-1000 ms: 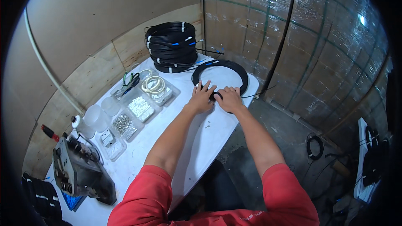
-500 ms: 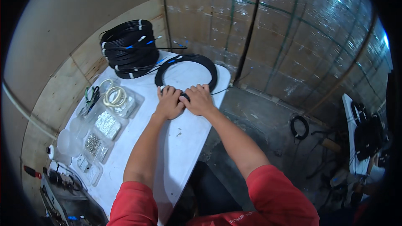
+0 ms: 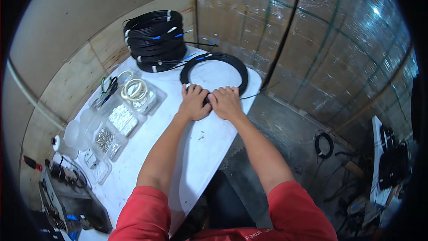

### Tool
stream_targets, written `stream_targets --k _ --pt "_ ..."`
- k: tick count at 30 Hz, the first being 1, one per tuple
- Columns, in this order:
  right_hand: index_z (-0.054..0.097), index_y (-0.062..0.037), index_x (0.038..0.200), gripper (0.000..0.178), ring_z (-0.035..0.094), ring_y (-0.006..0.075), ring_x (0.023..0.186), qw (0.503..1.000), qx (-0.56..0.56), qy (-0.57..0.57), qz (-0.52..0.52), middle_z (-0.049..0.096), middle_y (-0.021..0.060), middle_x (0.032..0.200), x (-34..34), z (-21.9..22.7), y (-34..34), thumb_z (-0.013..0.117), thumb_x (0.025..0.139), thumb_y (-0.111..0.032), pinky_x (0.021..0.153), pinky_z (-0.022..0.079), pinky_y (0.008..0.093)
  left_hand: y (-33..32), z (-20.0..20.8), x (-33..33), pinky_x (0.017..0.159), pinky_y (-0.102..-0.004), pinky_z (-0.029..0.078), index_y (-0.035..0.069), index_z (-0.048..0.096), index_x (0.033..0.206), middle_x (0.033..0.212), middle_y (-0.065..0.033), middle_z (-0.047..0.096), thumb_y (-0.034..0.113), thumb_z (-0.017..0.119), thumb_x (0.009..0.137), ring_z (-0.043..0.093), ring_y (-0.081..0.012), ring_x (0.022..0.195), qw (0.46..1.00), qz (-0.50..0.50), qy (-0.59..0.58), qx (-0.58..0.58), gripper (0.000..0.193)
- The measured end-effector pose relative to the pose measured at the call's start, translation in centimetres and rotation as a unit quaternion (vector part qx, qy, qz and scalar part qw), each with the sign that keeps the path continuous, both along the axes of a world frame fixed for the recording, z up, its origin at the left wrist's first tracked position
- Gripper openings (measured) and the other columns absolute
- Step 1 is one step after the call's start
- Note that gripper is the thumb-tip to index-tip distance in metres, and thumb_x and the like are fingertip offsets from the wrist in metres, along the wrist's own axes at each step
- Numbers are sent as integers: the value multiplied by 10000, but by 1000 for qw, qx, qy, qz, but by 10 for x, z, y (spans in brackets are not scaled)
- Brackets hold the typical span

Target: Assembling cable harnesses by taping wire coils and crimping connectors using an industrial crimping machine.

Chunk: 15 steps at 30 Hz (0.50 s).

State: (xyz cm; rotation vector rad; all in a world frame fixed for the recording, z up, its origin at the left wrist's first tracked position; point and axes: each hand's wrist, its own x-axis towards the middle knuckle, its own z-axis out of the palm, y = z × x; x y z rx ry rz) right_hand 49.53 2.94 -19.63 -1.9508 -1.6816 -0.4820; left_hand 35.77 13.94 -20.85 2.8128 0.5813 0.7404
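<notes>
A white, round-cornered table (image 3: 205, 149) bears a tall stack (image 3: 154, 40) of glossy black cable banded in white. The metal machine (image 3: 58, 196) is blurred, cut off by the dark rim. The coil (image 3: 242, 70), a smooth black ring, lies flat at the table's far end; left hand (image 3: 195, 102) and right hand (image 3: 225, 102) curl side by side around its near edge, finger undersides hidden. Clear plastic boxes (image 3: 159, 102) contain pale rings (image 3: 125, 91), white pieces (image 3: 122, 119) and shiny metal bits (image 3: 105, 139), too small to tell apart.

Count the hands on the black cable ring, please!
2: left hand on the near left of the black cable ring, right hand beside it on the near right.
</notes>
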Motion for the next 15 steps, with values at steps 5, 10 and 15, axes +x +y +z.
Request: stream_targets --k 5,10,15 --pt "694 -83 889 329 596 296 902 1000 -15 9 3 673 118 896 0 3 -2 518 966 -350 890 358 466 -1 2 1 1137 -649 115 102 598 1145 1157 -151 521 368 609 762 405 -361 1264 1000 8 0 -3 467" --pt "719 -57 912 481 622 295 928 999 -48 11 -6 700 144 924 -1 11 2 570 913 -515 911 350 439 6 6 -2 1141 -668 92 112 611 1188 1197 -154 527 399 596 785 396 -371 1294 1000 -1 18 -23 495" --pt "744 -52 932 653 652 285 947 993 -106 31 -29 723 163 955 2 21 -1 643 775 -678 915 346 422 6 7 -12 1171 -622 110 123 580 1236 1293 -148 511 332 704 694 359 -365 1380 997 -35 -10 -70 594"
